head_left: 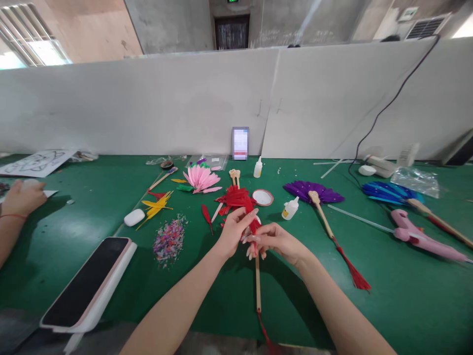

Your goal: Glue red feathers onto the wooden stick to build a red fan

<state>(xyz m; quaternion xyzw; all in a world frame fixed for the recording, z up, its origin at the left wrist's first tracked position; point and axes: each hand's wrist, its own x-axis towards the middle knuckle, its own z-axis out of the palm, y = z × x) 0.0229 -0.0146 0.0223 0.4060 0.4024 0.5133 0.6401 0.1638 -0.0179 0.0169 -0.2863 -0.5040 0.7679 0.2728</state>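
Both my hands meet over the table's middle, above a pile of red feathers (235, 196). Pinched in my left hand (233, 230) is a red feather (253, 226), its fingers closed near the feather's upper part. My right hand (275, 241) has its fingertips closed at the lower end of the same feather. Below the hands a pale wooden handle (258, 286) runs toward me, ending in a red tassel (266, 333). The handle's top is hidden by my fingers. A loose red feather (207, 217) lies to the left.
Glue bottles (290, 208) and a small white dish (262, 197) stand beyond my hands. Pink feathers (201, 177), yellow feathers (157, 206) and sequins (170, 241) lie left. A purple feather fan (314, 192) and pink glue gun (424, 239) lie right. Another person's hand (25, 197) is far left.
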